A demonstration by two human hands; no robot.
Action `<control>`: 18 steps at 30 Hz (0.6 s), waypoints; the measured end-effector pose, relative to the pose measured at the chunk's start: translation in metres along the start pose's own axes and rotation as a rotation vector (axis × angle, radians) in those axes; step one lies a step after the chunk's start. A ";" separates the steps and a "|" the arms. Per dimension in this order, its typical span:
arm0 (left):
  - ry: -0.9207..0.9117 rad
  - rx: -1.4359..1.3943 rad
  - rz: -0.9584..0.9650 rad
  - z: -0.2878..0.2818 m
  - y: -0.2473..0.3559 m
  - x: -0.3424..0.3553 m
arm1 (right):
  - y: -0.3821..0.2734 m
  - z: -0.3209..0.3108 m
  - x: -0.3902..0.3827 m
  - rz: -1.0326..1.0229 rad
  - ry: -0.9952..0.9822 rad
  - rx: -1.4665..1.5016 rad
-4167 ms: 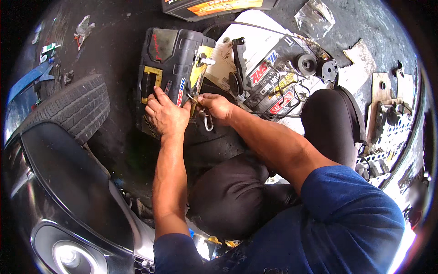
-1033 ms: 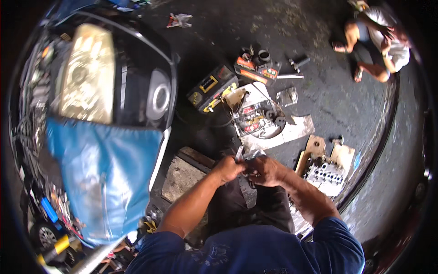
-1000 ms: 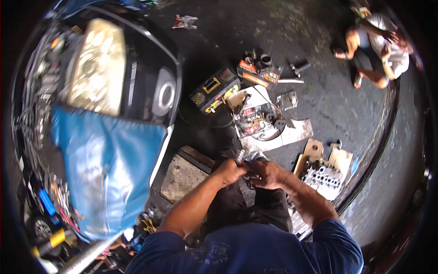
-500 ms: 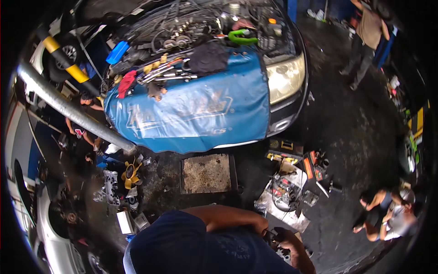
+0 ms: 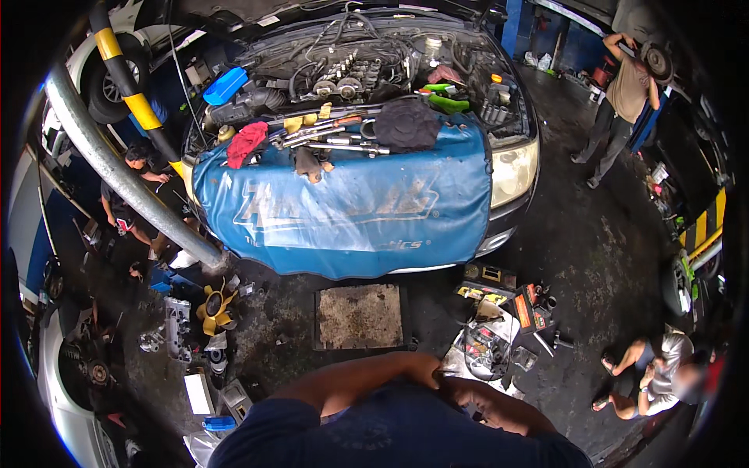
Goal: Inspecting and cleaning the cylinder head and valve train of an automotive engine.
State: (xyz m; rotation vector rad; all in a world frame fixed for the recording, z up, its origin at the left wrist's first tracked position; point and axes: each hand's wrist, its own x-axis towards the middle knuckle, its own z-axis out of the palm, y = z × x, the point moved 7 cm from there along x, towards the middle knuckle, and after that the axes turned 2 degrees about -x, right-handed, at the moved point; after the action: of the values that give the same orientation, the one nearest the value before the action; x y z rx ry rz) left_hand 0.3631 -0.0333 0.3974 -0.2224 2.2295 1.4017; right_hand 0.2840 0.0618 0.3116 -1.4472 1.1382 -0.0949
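Note:
My left hand (image 5: 421,366) and my right hand (image 5: 464,394) are close together against my body at the bottom of the head view, partly behind my dark blue shirt. Their fingers are mostly hidden, and what they hold, if anything, cannot be made out. Beyond them lies a stained board (image 5: 359,316) on the floor. To its right are a dark toolbox (image 5: 491,275), an orange-and-black box (image 5: 530,308) and a sheet of cardboard with parts (image 5: 491,347). A blue cover (image 5: 335,203) drapes the car's front, with wrenches (image 5: 335,144) and rags lying on it below the open engine bay.
A steel pole (image 5: 125,164) and a striped post (image 5: 129,86) stand left, near crouching people (image 5: 136,168). A yellow fan (image 5: 214,308) and metal parts lie lower left. A standing person (image 5: 616,109) is at upper right, a seated person (image 5: 655,370) at lower right.
The view has risen and turned left from the toolbox to face the car and the wider workshop. My hands left the toolbox and now sit low, near my body, more hidden than before.

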 end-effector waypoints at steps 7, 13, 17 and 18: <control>0.174 -0.261 0.003 0.010 -0.054 -0.082 | -0.105 -0.009 0.038 -0.079 -0.248 -0.215; 0.307 -0.558 -0.037 -0.002 -0.083 -0.126 | -0.156 -0.035 0.045 -0.050 -0.445 -0.361; 0.226 -0.109 -0.117 -0.006 -0.094 -0.128 | -0.183 -0.045 0.068 -0.108 -0.465 -0.585; 0.275 -0.009 -0.064 -0.013 -0.093 -0.133 | -0.193 -0.050 0.076 -0.110 -0.470 -0.557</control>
State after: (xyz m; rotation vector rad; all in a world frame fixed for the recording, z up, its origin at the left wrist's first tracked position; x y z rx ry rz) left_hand 0.5100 -0.1036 0.3925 -0.5129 2.4108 1.4186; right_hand 0.4000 -0.0655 0.4376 -1.8917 0.7186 0.4988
